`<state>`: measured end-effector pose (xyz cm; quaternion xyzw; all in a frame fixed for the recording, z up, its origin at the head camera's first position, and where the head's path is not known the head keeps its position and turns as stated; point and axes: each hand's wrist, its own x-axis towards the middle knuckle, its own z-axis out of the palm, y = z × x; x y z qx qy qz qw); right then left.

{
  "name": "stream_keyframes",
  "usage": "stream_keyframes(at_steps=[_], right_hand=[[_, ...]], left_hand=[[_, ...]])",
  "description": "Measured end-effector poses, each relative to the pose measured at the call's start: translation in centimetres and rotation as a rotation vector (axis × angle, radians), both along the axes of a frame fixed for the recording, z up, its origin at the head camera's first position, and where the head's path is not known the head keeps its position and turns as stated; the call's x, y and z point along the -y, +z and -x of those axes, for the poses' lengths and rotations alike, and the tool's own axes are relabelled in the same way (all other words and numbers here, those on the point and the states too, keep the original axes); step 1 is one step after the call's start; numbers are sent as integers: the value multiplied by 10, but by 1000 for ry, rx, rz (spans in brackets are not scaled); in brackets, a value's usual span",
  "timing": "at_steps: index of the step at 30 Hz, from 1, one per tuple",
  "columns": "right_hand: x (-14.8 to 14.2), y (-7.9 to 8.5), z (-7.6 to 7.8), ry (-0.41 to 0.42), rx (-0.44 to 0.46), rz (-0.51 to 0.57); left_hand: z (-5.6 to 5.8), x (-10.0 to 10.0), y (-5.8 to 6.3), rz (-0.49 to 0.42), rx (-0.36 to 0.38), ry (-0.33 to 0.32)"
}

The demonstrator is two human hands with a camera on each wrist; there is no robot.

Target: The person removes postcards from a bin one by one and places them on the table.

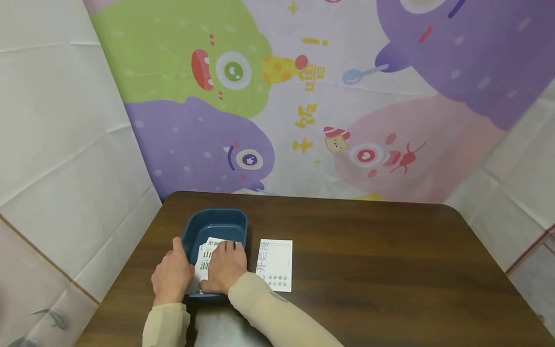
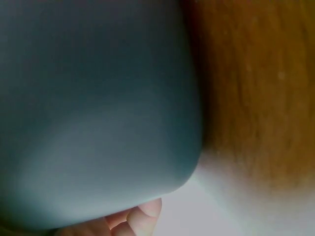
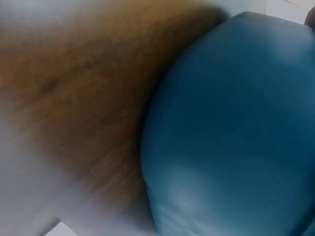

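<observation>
The tray [image 1: 220, 231] is dark blue, the printed cards [image 1: 204, 258] white, the table [image 1: 390, 265] wood-grained brown, the sleeves [image 1: 277, 311] cream.

A dark brown wooden table [image 1: 390, 279] with visible grain and rounded far corners is shown across the lower half of the head view, its far edge set below the middle of the frame. By a deep blue bin [image 1: 218, 218] with rounded corners, the table is covered left of centre in the lower part of the frame. Just to the right of the bin, a white printed card [image 1: 277, 260] is laid flat, with a narrow strip of wood left between them. Beneath the bin, the wood is hidden.
</observation>
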<state>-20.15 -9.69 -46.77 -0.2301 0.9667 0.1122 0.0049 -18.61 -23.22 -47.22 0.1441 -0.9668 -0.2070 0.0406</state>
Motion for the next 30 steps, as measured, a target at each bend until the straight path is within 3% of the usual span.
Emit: stream_keyframes(at_steps=[4,8,15,24,30], right_hand=[[2,1,4,-41,57,-22],[3,-6,8,-24,75,-6],[4,-17,14,-2,12,89],[-1,-9,12,4,-98,294],[0,-9,12,-28,-68,269]], left_hand=[[2,-2,1,-1,15,-5],[2,-2,-1,-1,26,-4],[3,0,-1,-2,21,-1],[6,1,2,-8,52,-1],[6,2,0,-15,65,-4]])
